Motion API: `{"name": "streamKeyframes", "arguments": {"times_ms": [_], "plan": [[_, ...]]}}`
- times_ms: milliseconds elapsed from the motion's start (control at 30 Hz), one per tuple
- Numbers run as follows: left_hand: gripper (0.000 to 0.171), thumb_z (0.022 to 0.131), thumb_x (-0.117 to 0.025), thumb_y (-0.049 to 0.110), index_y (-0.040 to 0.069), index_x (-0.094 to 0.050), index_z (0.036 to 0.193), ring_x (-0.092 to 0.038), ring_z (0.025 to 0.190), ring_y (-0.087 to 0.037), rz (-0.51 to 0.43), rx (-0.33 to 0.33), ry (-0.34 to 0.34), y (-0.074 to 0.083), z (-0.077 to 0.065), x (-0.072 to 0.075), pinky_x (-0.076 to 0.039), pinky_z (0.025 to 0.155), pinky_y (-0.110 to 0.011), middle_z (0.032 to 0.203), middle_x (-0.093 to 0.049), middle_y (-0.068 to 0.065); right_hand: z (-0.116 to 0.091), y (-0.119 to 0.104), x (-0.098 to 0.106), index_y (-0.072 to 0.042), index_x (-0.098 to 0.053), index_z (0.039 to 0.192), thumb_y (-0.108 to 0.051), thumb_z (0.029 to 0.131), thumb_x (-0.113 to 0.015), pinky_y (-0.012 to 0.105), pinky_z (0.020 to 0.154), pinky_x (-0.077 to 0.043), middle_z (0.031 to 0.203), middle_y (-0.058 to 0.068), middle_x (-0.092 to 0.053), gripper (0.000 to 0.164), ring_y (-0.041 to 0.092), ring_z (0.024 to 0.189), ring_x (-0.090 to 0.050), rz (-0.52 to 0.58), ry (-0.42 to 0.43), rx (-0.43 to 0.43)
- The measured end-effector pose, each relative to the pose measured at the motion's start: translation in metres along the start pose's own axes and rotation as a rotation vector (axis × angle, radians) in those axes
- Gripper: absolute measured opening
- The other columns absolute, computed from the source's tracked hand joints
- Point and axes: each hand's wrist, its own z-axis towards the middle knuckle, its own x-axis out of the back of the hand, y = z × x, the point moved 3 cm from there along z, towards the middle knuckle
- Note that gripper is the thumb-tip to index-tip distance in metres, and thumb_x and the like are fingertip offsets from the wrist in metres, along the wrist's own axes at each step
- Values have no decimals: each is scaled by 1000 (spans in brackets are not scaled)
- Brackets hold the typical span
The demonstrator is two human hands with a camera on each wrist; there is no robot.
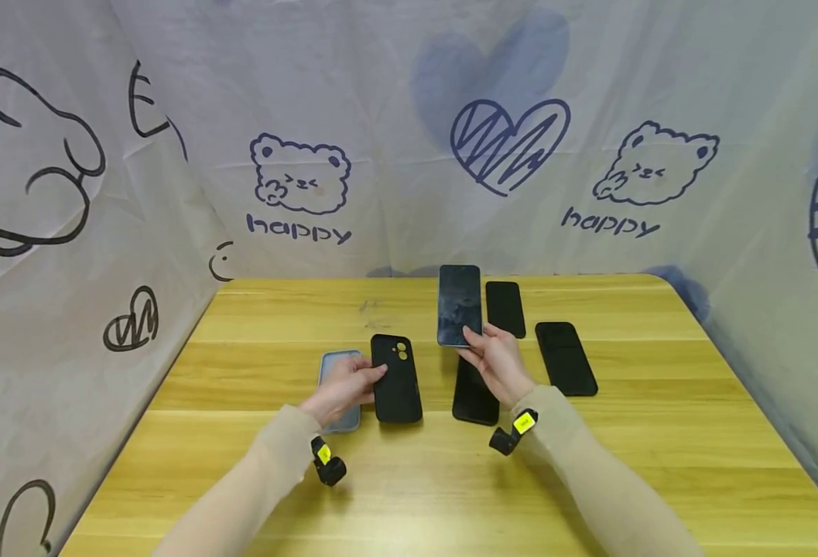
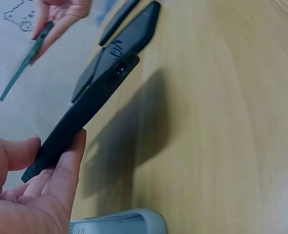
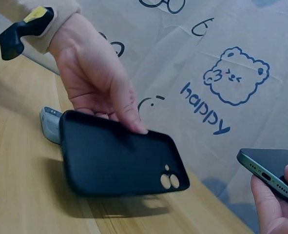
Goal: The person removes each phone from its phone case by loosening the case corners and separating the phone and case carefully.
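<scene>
Near the centre of the head view, the left hand (image 1: 344, 387) is holding the black case (image 1: 398, 391) by its left edge, thumb on one face and fingers on the other. The right hand (image 1: 501, 362) is pinching the phone (image 1: 459, 303) at its lower end, so each hand is being full. The phone is lying above and to the right of the black case in the frame, apart from it, and both long axes are running almost up and down, nearly parallel. In the right wrist view the black case is showing its hollow inside, with camera holes at lower right, and nothing is sitting in it. The blue case (image 1: 344, 422) is resting on the table (image 1: 409, 495), partly hidden by the left hand; I cannot tell if it is containing something. Three dark slabs (image 1: 567, 360) are lying right of centre.
</scene>
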Motion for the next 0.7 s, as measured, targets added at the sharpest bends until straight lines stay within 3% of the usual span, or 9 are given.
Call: {"name": "streamKeyframes", "arguments": {"times_ms": [100, 167, 467, 600, 700], "plan": [[54, 105, -54, 15, -15, -36, 146, -65, 121, -35, 41, -12, -4, -3, 1, -4, -57, 99, -41, 139, -55, -32, 1, 1, 0, -5, -3, 162, -3, 107, -44, 35, 114, -40, 168, 16, -20, 69, 21, 144, -43, 14, 0, -13], [51, 105, -53, 14, -15, -39, 145, -62, 125, -39, 52, -19, -4, -4, 2, -7, -55, 100, -44, 138, -55, -33, 2, 2, 0, -6, -1, 162, -3, 107, -43, 35, 115, -40, 169, 16, -16, 70, 23, 147, -40, 28, 5, -25], [43, 104, -56, 11, -16, -51, 136, -67, 116, -38, 154, -66, 43, -7, 2, -20, -60, 91, -41, 120, -68, -29, 4, 9, 3, -7, 3, 162, -4, 106, -45, 35, 116, -39, 169, 15, -14, 73, 22, 148, -40, 44, 33, -58], [37, 101, -62, 15, -13, -59, 125, -73, 95, -28, 249, -82, 102, -8, 3, -21, -63, 81, -36, 87, -67, -14, 5, 10, 4, -6, 5, 162, -4, 107, -44, 36, 117, -38, 169, 15, -16, 74, 23, 148, -39, 29, 32, -57], [23, 99, -66, 19, -4, -66, 100, -63, 65, -13, 369, -103, 145, -8, 5, -20, -57, 61, -27, 63, -52, 0, 6, 10, 5, -6, 6, 161, -3, 107, -44, 35, 117, -39, 169, 15, -16, 74, 23, 148, -39, 25, 33, -56]]}}
